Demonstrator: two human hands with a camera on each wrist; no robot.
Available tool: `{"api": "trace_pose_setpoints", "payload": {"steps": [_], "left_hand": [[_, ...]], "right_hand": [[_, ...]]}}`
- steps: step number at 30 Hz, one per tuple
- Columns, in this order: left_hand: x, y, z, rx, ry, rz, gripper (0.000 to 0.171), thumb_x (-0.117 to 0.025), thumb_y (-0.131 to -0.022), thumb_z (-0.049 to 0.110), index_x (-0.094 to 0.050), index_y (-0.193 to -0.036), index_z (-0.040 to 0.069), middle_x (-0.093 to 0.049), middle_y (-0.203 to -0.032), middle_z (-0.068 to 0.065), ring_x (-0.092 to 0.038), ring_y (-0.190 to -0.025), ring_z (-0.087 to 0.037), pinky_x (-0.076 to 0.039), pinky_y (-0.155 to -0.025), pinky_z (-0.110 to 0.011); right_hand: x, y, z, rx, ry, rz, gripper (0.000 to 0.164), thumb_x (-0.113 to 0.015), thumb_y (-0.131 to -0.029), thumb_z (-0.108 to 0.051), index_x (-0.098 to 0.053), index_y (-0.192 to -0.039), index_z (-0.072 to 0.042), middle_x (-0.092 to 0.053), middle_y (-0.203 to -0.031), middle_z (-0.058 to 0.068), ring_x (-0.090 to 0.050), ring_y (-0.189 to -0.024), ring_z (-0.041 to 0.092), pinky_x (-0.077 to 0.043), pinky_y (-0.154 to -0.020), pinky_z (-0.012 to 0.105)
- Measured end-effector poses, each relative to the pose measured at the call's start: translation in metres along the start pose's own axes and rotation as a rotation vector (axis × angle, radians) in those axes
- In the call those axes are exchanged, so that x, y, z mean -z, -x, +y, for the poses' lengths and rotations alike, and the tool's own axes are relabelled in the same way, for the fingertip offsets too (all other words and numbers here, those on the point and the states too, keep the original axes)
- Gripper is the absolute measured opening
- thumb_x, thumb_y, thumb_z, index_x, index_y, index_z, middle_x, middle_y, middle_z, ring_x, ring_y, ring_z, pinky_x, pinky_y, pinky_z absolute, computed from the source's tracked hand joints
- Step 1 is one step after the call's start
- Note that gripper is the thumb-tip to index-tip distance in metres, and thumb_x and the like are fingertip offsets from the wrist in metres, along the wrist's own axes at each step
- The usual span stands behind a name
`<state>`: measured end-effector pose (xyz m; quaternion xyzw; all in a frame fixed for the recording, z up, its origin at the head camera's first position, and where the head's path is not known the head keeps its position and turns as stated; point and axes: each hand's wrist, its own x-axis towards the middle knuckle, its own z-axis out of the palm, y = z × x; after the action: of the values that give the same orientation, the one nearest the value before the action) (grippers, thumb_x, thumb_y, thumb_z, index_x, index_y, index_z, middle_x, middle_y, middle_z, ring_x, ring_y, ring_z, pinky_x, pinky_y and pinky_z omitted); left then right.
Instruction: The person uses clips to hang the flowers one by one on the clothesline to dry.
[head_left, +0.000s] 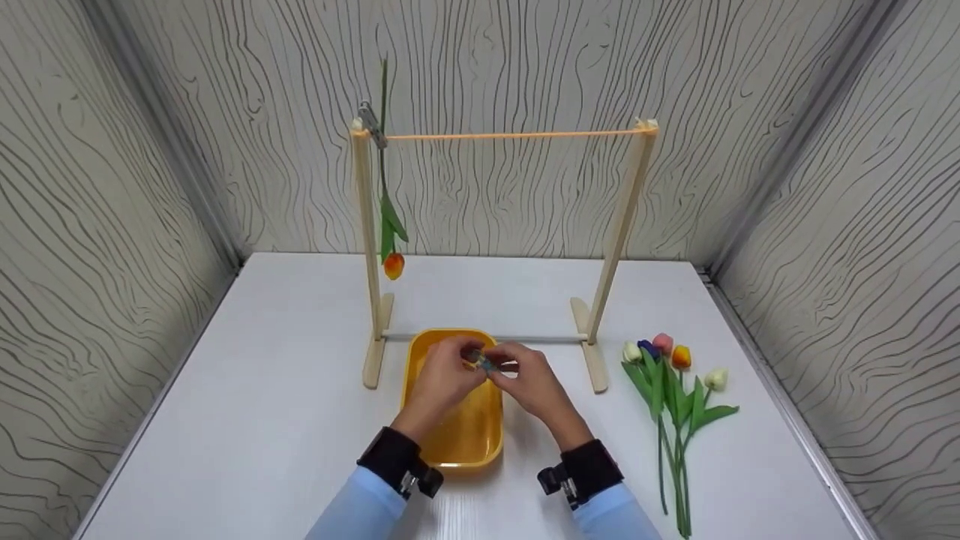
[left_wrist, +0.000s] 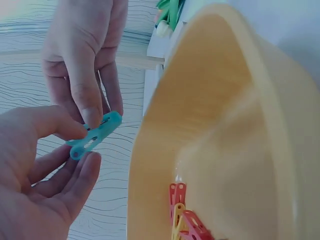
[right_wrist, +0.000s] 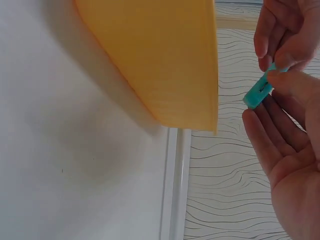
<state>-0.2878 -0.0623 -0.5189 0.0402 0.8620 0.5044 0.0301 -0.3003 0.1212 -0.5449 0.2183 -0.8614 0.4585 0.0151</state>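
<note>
Over the yellow basin (head_left: 457, 457), both hands meet at one teal clothespin (left_wrist: 95, 136). The left hand (head_left: 444, 375) pinches one end of it between thumb and fingers. From the other side the right hand (head_left: 535, 381) grips it too, its thumb lying along the clothespin in the right wrist view. Inside the basin, the left wrist view shows red clothespins (left_wrist: 195, 225) and a yellow clothespin (left_wrist: 178, 220). In the head view the fingers partly cover the teal clothespin.
Behind the basin stands a wooden frame (head_left: 626, 217) with an orange string (head_left: 510, 136) across its top. A grey clothespin (head_left: 371, 124) holds an orange tulip (head_left: 394, 265) upside down at the string's left end. Several tulips (head_left: 679, 405) lie on the right of the white table (head_left: 247, 420).
</note>
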Motion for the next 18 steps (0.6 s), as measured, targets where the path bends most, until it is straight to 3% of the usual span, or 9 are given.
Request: {"api": "trace_pose_setpoints", "payload": {"steps": [5, 9, 12, 18], "left_hand": [[0.002, 0.003, 0.001, -0.035, 0.118, 0.018, 0.042, -0.080, -0.095, 0.005, -0.072, -0.136, 0.008, -0.076, -0.130, -0.007, -0.070, -0.116, -0.023, -0.063, -0.108, -0.042], [0.005, 0.002, 0.000, -0.066, 0.293, 0.017, 0.041, -0.079, -0.099, 0.011, -0.072, -0.139, 0.010, -0.075, -0.135, -0.010, -0.071, -0.123, -0.025, -0.061, -0.112, -0.040], [0.007, 0.001, 0.000, -0.054, 0.410, 0.002, 0.041, -0.080, -0.101, 0.018, -0.072, -0.141, 0.013, -0.074, -0.138, -0.009, -0.071, -0.126, -0.023, -0.060, -0.113, -0.037], [0.011, -0.001, 0.002, 0.023, 0.505, 0.003, 0.038, -0.080, -0.101, 0.030, -0.075, -0.138, 0.020, -0.078, -0.134, -0.005, -0.072, -0.114, -0.017, -0.060, -0.095, -0.026]], "right_hand": [[0.000, 0.001, -0.003, -0.036, -0.064, 0.053, 0.028, -0.078, -0.101, -0.012, -0.076, -0.129, -0.011, -0.079, -0.125, 0.010, -0.077, -0.117, 0.028, -0.066, -0.100, 0.034], [0.001, 0.001, -0.005, -0.051, -0.181, 0.104, 0.028, -0.078, -0.101, -0.014, -0.076, -0.129, -0.012, -0.079, -0.126, 0.012, -0.078, -0.117, 0.028, -0.065, -0.100, 0.029], [0.002, 0.000, -0.009, -0.067, -0.247, 0.133, 0.027, -0.078, -0.101, -0.016, -0.077, -0.128, -0.013, -0.078, -0.127, 0.011, -0.077, -0.116, 0.027, -0.064, -0.100, 0.027], [0.004, -0.002, -0.019, -0.100, -0.308, 0.189, 0.025, -0.078, -0.101, -0.020, -0.079, -0.125, -0.016, -0.079, -0.124, 0.007, -0.076, -0.113, 0.017, -0.064, -0.099, 0.025]]}}
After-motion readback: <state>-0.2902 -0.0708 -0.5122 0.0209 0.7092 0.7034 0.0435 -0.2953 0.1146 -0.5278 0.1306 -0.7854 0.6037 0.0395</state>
